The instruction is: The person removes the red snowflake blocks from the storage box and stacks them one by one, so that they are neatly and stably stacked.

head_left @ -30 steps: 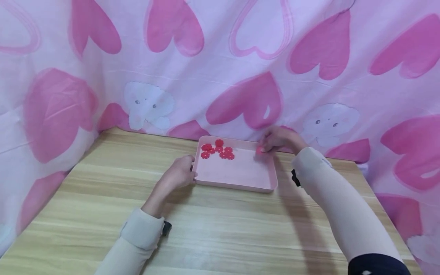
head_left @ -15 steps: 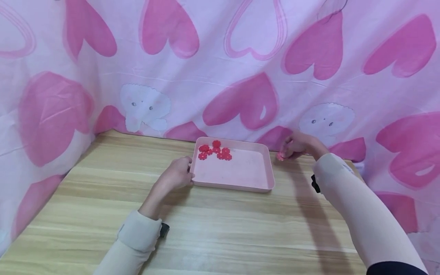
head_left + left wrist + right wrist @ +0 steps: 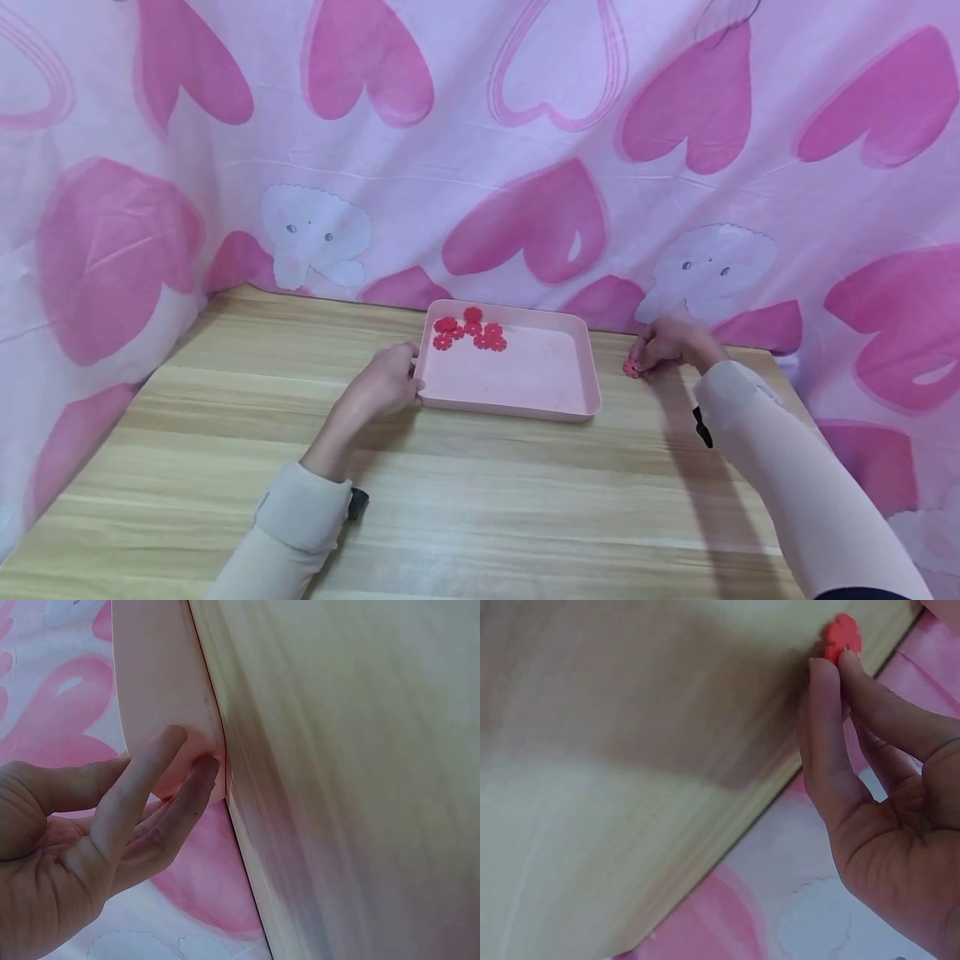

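- The fingers (image 3: 832, 697) of the right hand (image 3: 670, 347) pinched a small red flower-shaped plastic piece (image 3: 632, 367), held low over the pale wood-grain counter (image 3: 480, 500) at about 3 o'clock of the shallow pink rectangular plastic tray (image 3: 517, 410), clear of its rim.
- The fingers (image 3: 161, 769) of the left hand (image 3: 382, 385) curled against the tray's 9 o'clock edge, the thumb on the rim, gripping it.
- A cluster of red flower-shaped pieces (image 3: 470, 331) lay in the tray near its 11 o'clock corner.
- Risk: the pinch took the piece only by its edge at the fingertips, so it could probably twist out and skid along the smooth counter.
- Risk: the right hand worked close to the counter's far edge at 12 o'clock, beside the pink heart-printed cloth backdrop (image 3: 525, 150); a dropped piece might slip off behind it.
- Risk: a pull by the left hand could slide the light tray and scatter the cluster.
- Hard to tell: whether the piece touched the counter; the head view blurred it and the right wrist view showed only its upper half.
- Hidden: the tray's inside from the left wrist view, and the exact count of clustered pieces, which overlapped.
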`<control>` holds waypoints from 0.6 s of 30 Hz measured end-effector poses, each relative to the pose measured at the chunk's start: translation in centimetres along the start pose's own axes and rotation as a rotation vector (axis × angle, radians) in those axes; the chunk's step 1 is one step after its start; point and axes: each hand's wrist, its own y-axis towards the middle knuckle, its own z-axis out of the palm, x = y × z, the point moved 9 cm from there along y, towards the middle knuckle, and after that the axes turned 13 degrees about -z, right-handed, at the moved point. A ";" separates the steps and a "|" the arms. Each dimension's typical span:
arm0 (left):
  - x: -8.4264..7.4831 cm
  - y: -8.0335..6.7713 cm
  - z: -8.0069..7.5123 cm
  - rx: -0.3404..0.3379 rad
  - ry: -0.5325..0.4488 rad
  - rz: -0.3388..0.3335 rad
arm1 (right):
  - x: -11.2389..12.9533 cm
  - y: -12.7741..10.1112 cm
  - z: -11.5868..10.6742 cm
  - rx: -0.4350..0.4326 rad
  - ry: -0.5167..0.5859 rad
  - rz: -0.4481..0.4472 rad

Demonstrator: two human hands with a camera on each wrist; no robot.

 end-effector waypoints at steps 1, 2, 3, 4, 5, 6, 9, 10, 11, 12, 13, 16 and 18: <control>0.0 0.0 0.0 -0.002 0.001 0.002 | -0.1 0.0 0.2 -0.005 0.016 0.004; 0.0 0.0 -0.1 -0.003 0.004 0.005 | -0.3 0.0 0.3 -0.012 0.038 0.007; 0.0 0.0 -0.1 -0.004 0.006 0.009 | -0.4 0.1 0.4 -0.016 0.063 0.008; -0.1 0.0 -0.1 -0.004 0.006 0.013 | -0.4 0.1 0.5 -0.020 0.082 0.010; -0.1 0.0 -0.2 -0.004 0.006 0.017 | -0.4 0.1 0.6 -0.024 0.093 0.013; -0.1 0.0 -0.2 -0.005 0.006 0.021 | -0.3 0.1 0.6 -0.029 0.100 0.015; -0.1 0.0 -0.3 -0.002 0.005 0.022 | -0.2 0.0 0.5 -0.035 0.099 0.019; -0.1 0.0 -0.3 -0.001 0.005 0.020 | -0.1 0.0 0.5 -0.036 0.095 0.020; -0.1 0.0 -0.3 -0.001 0.004 0.019 | -0.1 0.0 0.5 -0.037 0.088 0.018; -0.1 0.0 -0.3 0.001 0.003 0.015 | 0.0 0.0 0.5 -0.038 0.083 0.017; 0.0 0.0 -0.2 0.004 0.002 0.013 | 0.1 0.0 0.6 -0.037 0.074 0.013; 0.0 0.0 -0.1 0.007 0.001 0.008 | 0.2 -0.1 0.7 -0.035 0.052 0.003; 0.0 -0.1 -0.1 0.009 -0.002 0.004 | 0.3 -0.1 0.7 -0.035 0.035 -0.002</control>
